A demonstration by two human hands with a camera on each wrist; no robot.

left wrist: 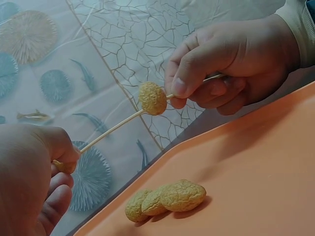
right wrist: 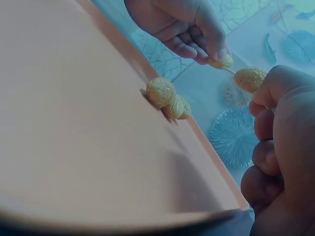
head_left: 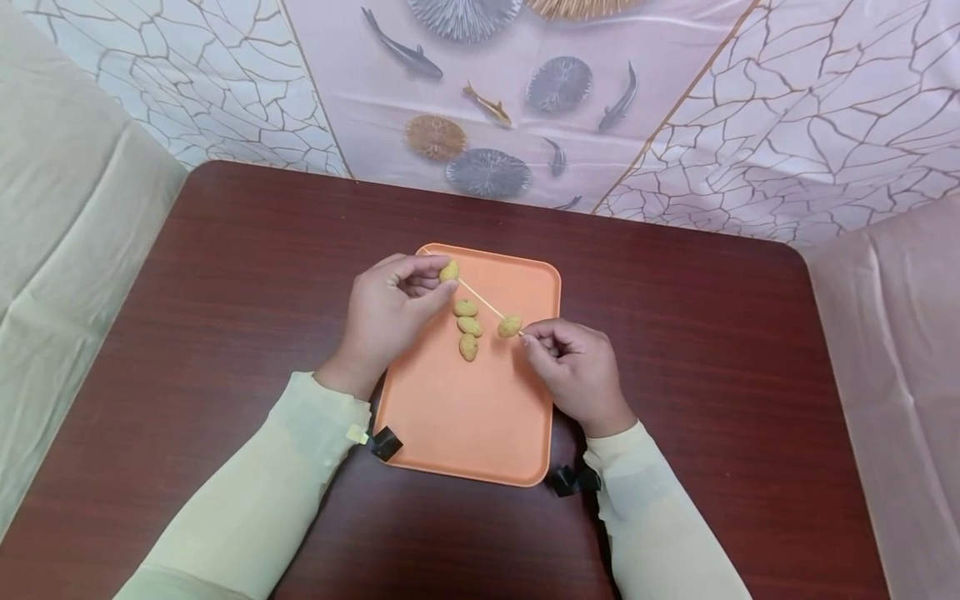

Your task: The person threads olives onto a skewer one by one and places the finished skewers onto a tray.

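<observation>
A thin wooden skewer (head_left: 481, 297) slants across the space between the two hands, above an orange tray (head_left: 465, 417). My left hand (head_left: 386, 312) pinches a yellow, wrinkled oval puff (head_left: 449, 271) between thumb and fingers at the skewer's far-left end. With thumb and index finger, my right hand (head_left: 581, 371) grips the skewer close to its other end. Another yellow puff (left wrist: 152, 98) is threaded on the stick right beside the right fingertips. Three more puffs (head_left: 469, 326) lie in a short row on the tray, touching one another, below the skewer.
The tray rests on a dark red-brown table (head_left: 697, 350). Behind the table hangs a patterned cloth (head_left: 480, 92) with fish and round motifs, and pale fabric (head_left: 60, 233) flanks both sides. A black wrist camera (head_left: 386, 443) overlaps the tray's left edge.
</observation>
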